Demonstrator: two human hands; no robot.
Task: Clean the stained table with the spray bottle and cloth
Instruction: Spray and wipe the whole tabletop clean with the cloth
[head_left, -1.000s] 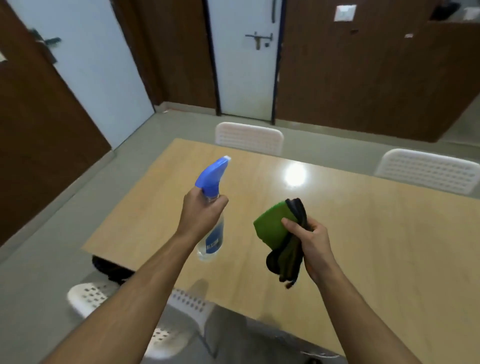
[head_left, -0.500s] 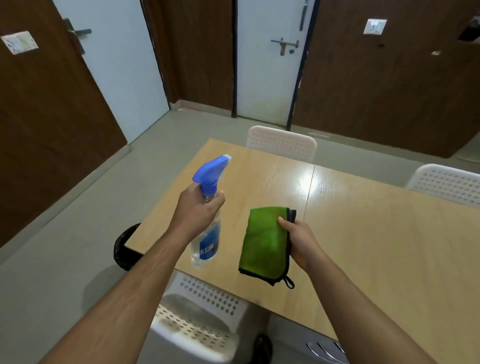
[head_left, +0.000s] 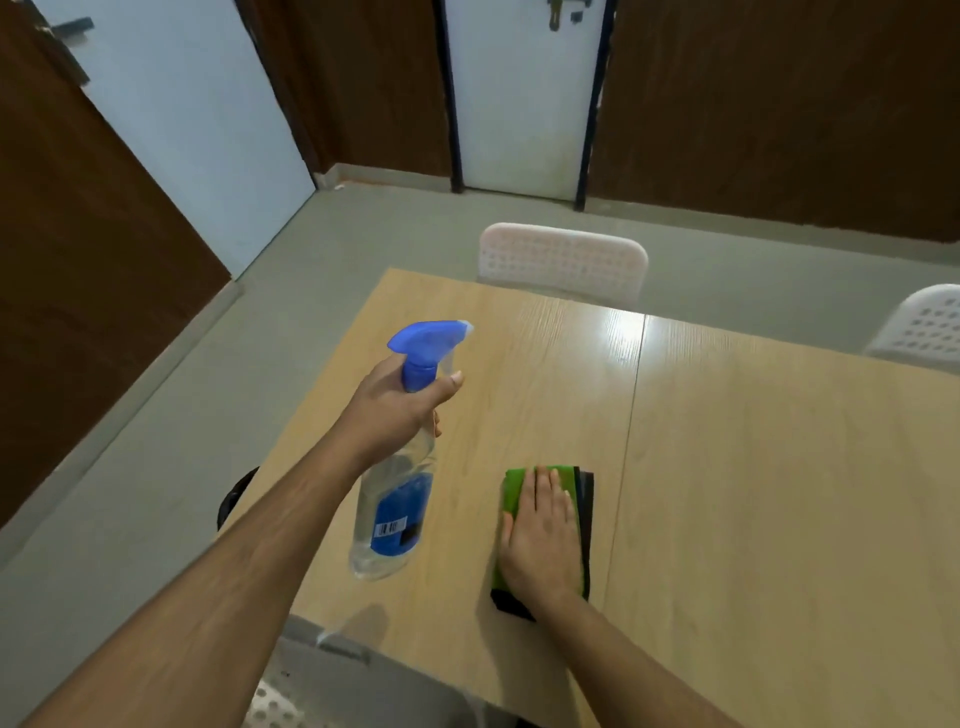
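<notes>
My left hand (head_left: 397, 408) grips the neck of a clear spray bottle (head_left: 395, 509) with a blue trigger head and blue label, held above the near left part of the light wooden table (head_left: 753, 467). The nozzle points away towards the far side. A folded green cloth (head_left: 513, 491) with a dark edge lies flat on the table to the right of the bottle. My right hand (head_left: 543, 540) presses on it with straight fingers, covering most of it. No stain is plainly visible on the table top.
Two white perforated chairs stand at the far edge, one at the middle (head_left: 563, 262) and one at the right (head_left: 922, 327). Another white chair (head_left: 280, 701) sits below the near edge. A dark bin (head_left: 236, 499) stands on the floor left of the table. Doors and brown panels line the walls.
My right hand has lowered the hanging cloth onto the table and now lies flat on it. The bottle stays in my left hand, and the view has tilted further down.
</notes>
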